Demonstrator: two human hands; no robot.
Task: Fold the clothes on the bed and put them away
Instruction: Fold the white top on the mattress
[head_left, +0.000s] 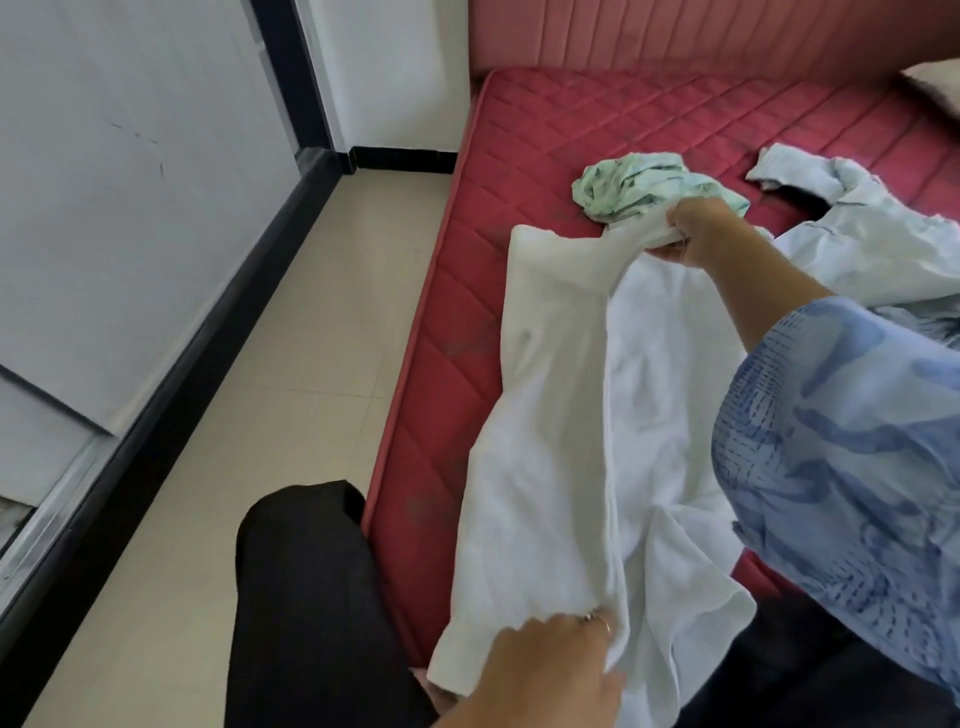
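A person stands at the left edge of a bed, holding a white garment stretched between two hands. The right hand (698, 234), reaching out from a blue patterned sleeve (841, 467), is closed around a bunched fold at the far end of the white garment (571, 415), lifting it just above the mattress. The left hand (540, 670), with a ring on one finger, grips the near end of the same cloth at the bottom of the view, fingers curled into the fabric close to the mattress's near left corner.

The garment lies lengthwise along the left edge of the red quilted mattress (597, 119), partly doubled over itself, with its near portion hanging off toward the person's dark trousers (306, 597). It looks thin, soft and light, sagging and creasing between the hands, so it should fold easily but will not keep its shape unaided. Holding it by corners, seams or the fold edge, as now, likely gives the best control.

Just beyond the right hand sits a crumpled mint-green printed garment (649, 187), touching or nearly touching the white one. A pale blue shirt (857, 239) sprawls toward the mattress's right side. A pink padded headboard (675, 36) runs along the far edge, and beige floor tiles (260, 389) lie to the left.
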